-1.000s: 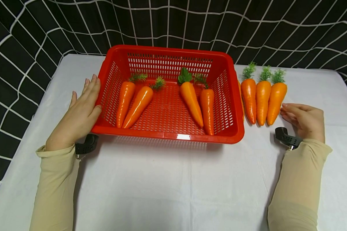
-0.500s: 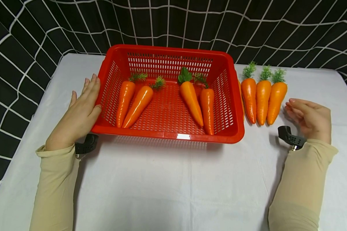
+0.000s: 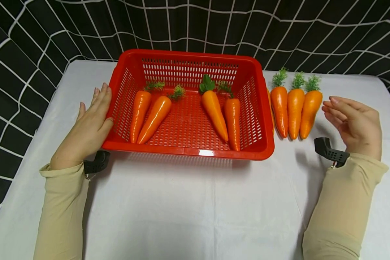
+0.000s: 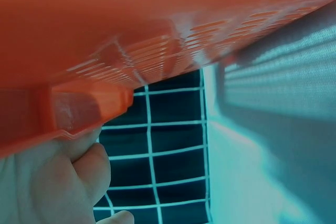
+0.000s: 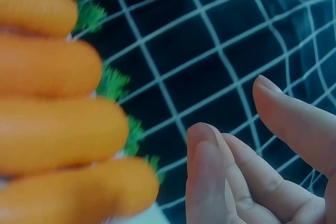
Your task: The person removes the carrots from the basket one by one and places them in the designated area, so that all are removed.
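Observation:
My left hand [image 3: 87, 130] lies with straight fingers along the left rim of a red plastic basket [image 3: 185, 152]. In the left wrist view its fingers [image 4: 92, 171] touch the basket's outer wall [image 4: 152, 51]. Two carrots [image 3: 154, 121] lie at the basket's left and two more carrots [image 3: 215, 113] toward its right, all with green tops. Just outside the right wall, a row of upright-pointing carrots [image 3: 295, 112] lies on the cloth, one mostly hidden by the rim. My right hand [image 3: 359, 124] is right of the row, fingers loosely bent, thumb apart, holding nothing; carrots [image 5: 63, 135] appear beside it.
A white cloth [image 3: 188, 209] covers the table. Black fabric with a white grid [image 3: 214, 25] rises behind it and along the left side. A black wrist camera mount [image 3: 331, 151] sits on the right wrist, another mount [image 3: 97, 162] on the left.
My right hand has drawn away from the rightmost carrot, moving right and up, its fingers spreading a little. The left hand stays on the basket rim, and the carrots keep their places.

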Demonstrator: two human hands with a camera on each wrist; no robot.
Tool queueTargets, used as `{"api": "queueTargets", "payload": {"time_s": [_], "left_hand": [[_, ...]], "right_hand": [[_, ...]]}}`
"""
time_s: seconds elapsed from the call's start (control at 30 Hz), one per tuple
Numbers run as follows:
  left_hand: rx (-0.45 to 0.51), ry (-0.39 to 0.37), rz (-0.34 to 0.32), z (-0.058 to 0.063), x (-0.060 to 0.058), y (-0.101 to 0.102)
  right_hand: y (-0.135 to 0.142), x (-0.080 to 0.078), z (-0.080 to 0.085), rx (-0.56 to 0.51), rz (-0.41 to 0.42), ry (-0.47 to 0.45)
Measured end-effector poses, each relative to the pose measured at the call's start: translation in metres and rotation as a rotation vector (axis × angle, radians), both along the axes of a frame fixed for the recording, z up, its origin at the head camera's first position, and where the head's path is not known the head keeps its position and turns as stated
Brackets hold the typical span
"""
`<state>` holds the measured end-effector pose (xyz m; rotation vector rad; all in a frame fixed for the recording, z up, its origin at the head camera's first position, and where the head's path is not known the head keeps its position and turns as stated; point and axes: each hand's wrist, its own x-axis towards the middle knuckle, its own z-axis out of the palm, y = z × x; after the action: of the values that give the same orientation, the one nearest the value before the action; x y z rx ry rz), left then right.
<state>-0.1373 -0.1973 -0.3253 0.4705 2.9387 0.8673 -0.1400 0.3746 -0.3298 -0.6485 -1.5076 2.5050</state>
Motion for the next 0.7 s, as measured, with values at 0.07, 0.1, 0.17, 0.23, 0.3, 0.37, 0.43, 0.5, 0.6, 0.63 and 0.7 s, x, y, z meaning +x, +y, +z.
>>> {"api": "queueTargets", "payload": {"time_s": [0.07, 0.1, 0.17, 0.23, 0.3, 0.37, 0.43, 0.5, 0.6, 0.63, 0.7], "left_hand": [[0.000, 0.002, -0.001, 0.000, 0.000, 0.000], [0.000, 0.002, 0.000, 0.000, 0.000, 0.000], [-0.001, 0.002, 0.001, 0.001, 0.001, 0.000], [-0.004, 0.002, 0.002, 0.001, 0.001, 0.000], [-0.005, 0.001, 0.004, 0.002, 0.002, 0.000], [-0.005, 0.001, 0.002, 0.001, 0.001, 0.000], [-0.002, 0.001, 0.002, 0.000, 0.000, 0.000], [0.000, 0.000, 0.002, 0.000, 0.000, 0.000], [0.002, 0.002, 0.002, 0.000, 0.000, 0.000], [0.002, 0.003, 0.003, 0.000, 0.000, 0.000], [0.001, 0.003, 0.002, 0.000, 0.000, 0.000]], "right_hand": [[-0.005, 0.000, 0.005, -0.003, 0.013, 0.028], [-0.007, -0.001, 0.007, 0.004, 0.018, 0.039], [-0.012, -0.001, 0.011, 0.017, 0.035, 0.064], [-0.018, 0.000, 0.016, 0.042, 0.050, 0.074], [-0.023, 0.000, 0.020, 0.063, 0.069, 0.087], [-0.029, 0.000, 0.024, 0.084, 0.091, 0.097], [-0.034, 0.000, 0.026, 0.095, 0.117, 0.115], [-0.039, 0.000, 0.029, 0.111, 0.143, 0.135], [-0.045, -0.001, 0.031, 0.127, 0.180, 0.156], [-0.047, -0.001, 0.031, 0.134, 0.190, 0.158], [-0.050, -0.002, 0.031, 0.143, 0.204, 0.156]]}}
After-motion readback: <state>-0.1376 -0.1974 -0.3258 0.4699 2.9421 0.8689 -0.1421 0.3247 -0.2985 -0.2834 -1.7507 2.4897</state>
